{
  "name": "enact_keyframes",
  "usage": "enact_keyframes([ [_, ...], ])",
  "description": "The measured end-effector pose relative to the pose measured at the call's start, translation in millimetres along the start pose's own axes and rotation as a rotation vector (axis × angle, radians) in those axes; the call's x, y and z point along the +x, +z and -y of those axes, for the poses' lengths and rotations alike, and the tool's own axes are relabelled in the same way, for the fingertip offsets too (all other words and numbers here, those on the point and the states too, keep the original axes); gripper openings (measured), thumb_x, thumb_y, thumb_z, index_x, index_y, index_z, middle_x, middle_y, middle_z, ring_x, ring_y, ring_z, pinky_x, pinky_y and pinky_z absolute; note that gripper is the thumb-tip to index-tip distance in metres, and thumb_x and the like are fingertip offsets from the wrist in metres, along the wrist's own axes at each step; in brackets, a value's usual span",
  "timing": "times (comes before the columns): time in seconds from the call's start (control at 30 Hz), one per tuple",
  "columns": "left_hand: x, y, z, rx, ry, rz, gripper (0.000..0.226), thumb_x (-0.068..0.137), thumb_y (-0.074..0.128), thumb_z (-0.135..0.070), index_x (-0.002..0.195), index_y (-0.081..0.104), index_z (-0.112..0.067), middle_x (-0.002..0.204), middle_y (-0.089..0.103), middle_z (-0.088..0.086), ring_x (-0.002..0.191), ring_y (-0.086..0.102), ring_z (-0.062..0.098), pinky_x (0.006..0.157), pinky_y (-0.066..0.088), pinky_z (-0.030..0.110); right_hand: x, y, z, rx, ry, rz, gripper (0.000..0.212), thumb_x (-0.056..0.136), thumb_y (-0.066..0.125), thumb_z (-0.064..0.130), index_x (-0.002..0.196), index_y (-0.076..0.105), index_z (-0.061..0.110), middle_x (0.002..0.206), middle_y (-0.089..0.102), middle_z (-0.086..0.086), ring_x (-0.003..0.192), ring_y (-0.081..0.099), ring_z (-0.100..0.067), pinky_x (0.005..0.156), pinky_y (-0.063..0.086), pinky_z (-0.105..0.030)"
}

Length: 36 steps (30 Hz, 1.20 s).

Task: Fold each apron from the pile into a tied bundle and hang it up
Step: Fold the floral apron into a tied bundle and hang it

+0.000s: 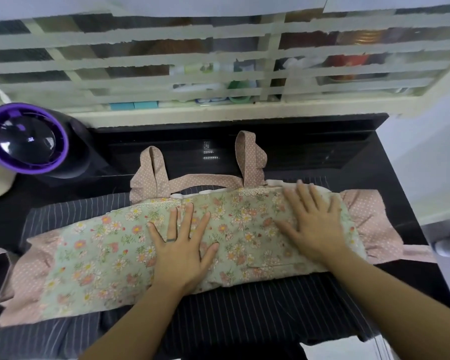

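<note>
Where a dark pinstriped cloth (244, 307) covers the near part of the black countertop (390, 183), one floral apron (102, 255) lies across it, folded into a long band with pink dotted ruffles at both ends. Two hands press flat on it, fingers straight and spread, gripping nothing: the left hand (182, 245), wearing a ring, near the middle, and the right hand (312, 224) toward the right end. Beyond them the apron's two pink straps (246, 157) loop toward the back. One purple-rimmed fan (26, 139) stands far left, below a cream cabinet (218, 115) whose glass is striped with tape.
</note>
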State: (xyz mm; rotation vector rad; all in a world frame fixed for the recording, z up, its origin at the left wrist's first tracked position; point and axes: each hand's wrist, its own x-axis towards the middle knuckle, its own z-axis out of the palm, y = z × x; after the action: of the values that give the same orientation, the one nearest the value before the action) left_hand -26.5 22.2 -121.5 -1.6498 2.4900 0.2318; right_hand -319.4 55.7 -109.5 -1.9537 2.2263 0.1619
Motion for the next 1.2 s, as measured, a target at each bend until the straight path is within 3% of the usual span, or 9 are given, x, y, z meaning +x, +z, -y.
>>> enact_keyframes([
  [0.2, 0.4, -9.2, 15.3, -0.089, -0.184, -0.006, 0.077, 0.076, -0.008, -0.081, 0.145, -0.012, -0.045, 0.154, -0.025, -0.011, 0.145, -0.016, 0.025, 0.109, -0.009, 0.064, 8.7, -9.2, -26.6, 0.014, 0.081, 0.105, 0.088, 0.071, -0.018, 0.079, 0.149, -0.010, 0.038, 0.159, -0.011, 0.008, 0.147, -0.011, -0.015, 0.112, -0.003, -0.062],
  [0.33, -20.9, -10.7, 76.5, -0.139, -0.370, 0.038, 0.085, 0.073, -0.006, -0.078, 0.149, -0.009, -0.040, 0.158, -0.022, -0.008, 0.147, -0.013, 0.021, 0.114, -0.007, 0.058, 9.2, -13.0, -34.3, -0.014, 0.066, 0.178, 0.085, 0.065, -0.025, 0.078, 0.142, -0.022, 0.040, 0.151, -0.025, 0.013, 0.146, -0.015, -0.014, 0.113, -0.002, -0.061],
  [0.57, -36.2, -35.3, 115.1, -0.278, -0.565, 0.157, 0.075, 0.091, 0.017, -0.068, 0.153, -0.006, -0.033, 0.159, -0.018, 0.004, 0.147, -0.014, 0.027, 0.114, -0.011, 0.058, 4.7, -34.2, 1.6, -0.073, 0.138, 0.110, 0.065, 0.098, 0.019, 0.050, 0.153, 0.000, 0.022, 0.161, -0.002, -0.006, 0.148, -0.001, -0.024, 0.115, 0.000, -0.059],
  [0.63, -36.8, -45.8, 103.9, -0.346, -0.482, -0.039, 0.069, 0.094, 0.025, -0.063, 0.153, 0.010, -0.029, 0.161, -0.009, 0.007, 0.147, -0.011, 0.027, 0.114, -0.017, 0.052, -8.1, -38.6, 30.9, 0.049, -0.064, -0.147, 0.062, 0.097, 0.034, 0.045, 0.150, 0.022, 0.017, 0.158, 0.018, -0.011, 0.145, 0.017, -0.029, 0.115, 0.006, -0.056],
  [0.7, -43.7, -52.7, 87.6, -0.263, -0.095, -0.181, 0.063, 0.097, 0.030, -0.059, 0.151, 0.020, -0.029, 0.160, 0.006, 0.004, 0.148, 0.000, 0.024, 0.114, -0.021, 0.043, -26.7, -37.1, 61.4, 0.138, -0.407, -0.235, 0.064, 0.090, 0.041, 0.048, 0.145, 0.033, 0.018, 0.153, 0.031, -0.009, 0.141, 0.029, -0.028, 0.115, 0.015, -0.053],
  [0.8, -61.6, -38.6, 65.7, 0.000, 0.441, -0.058, 0.067, 0.092, 0.038, -0.057, 0.150, 0.027, -0.024, 0.157, 0.024, 0.004, 0.144, 0.024, 0.026, 0.117, 0.012, 0.052, -50.7, -17.6, 84.2, 0.025, -0.681, -0.076, 0.076, 0.075, 0.051, 0.043, 0.146, 0.035, 0.020, 0.155, 0.028, -0.005, 0.144, 0.019, -0.021, 0.115, 0.012, -0.051],
  [0.93, -67.5, -26.2, 62.6, 0.054, 0.355, 0.156, 0.086, 0.068, 0.067, -0.035, 0.146, 0.035, -0.019, 0.151, 0.036, 0.006, 0.135, 0.041, 0.024, 0.104, 0.042, 0.051, -50.8, -0.7, 82.4, -0.148, -0.620, -0.008, 0.091, 0.063, 0.075, 0.023, 0.144, 0.035, 0.014, 0.150, 0.038, -0.008, 0.139, 0.027, -0.024, 0.110, 0.017, -0.047],
  [1.1, -56.6, -44.7, 53.2, 0.033, 0.270, 0.231, 0.084, 0.091, 0.047, -0.005, 0.152, -0.011, -0.018, 0.156, -0.021, 0.000, 0.148, -0.006, 0.022, 0.121, 0.002, 0.038, -40.5, -11.9, 89.1, -0.092, -0.516, -0.091, 0.091, 0.050, 0.083, -0.005, 0.134, 0.052, 0.009, 0.139, 0.051, -0.011, 0.126, 0.053, -0.026, 0.104, 0.038, -0.037],
  [1.2, -46.1, -77.4, 59.6, -0.156, 0.204, 0.441, 0.059, 0.095, 0.038, -0.004, 0.151, 0.021, -0.011, 0.157, 0.017, 0.005, 0.144, 0.021, 0.024, 0.116, 0.022, 0.031, -34.3, -50.5, 93.4, -0.059, -0.466, 0.182, 0.063, 0.080, 0.059, -0.006, 0.137, 0.050, 0.017, 0.144, 0.046, -0.002, 0.124, 0.051, -0.023, 0.104, 0.041, -0.029],
])
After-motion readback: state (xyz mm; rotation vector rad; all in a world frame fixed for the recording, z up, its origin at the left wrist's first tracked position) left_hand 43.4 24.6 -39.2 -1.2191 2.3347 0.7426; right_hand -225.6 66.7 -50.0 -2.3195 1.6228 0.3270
